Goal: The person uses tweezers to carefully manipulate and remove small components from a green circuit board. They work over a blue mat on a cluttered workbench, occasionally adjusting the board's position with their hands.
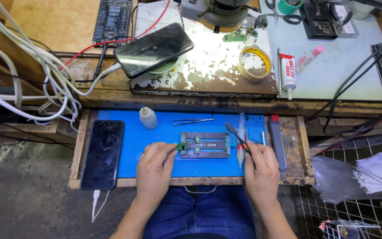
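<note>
My left hand rests on the blue mat, its fingertips pinching a small green circuit board at the left end of a metal holder. My right hand grips a thin dark spatula tool whose flat tip points up and left, just right of the holder. A clear syringe lies upright on the mat beside my right hand.
A dark phone lies left of the mat with a white cable. Tweezers and a small white bottle sit at the mat's back. A second phone, tape roll, glue tube and microscope base are on the bench above.
</note>
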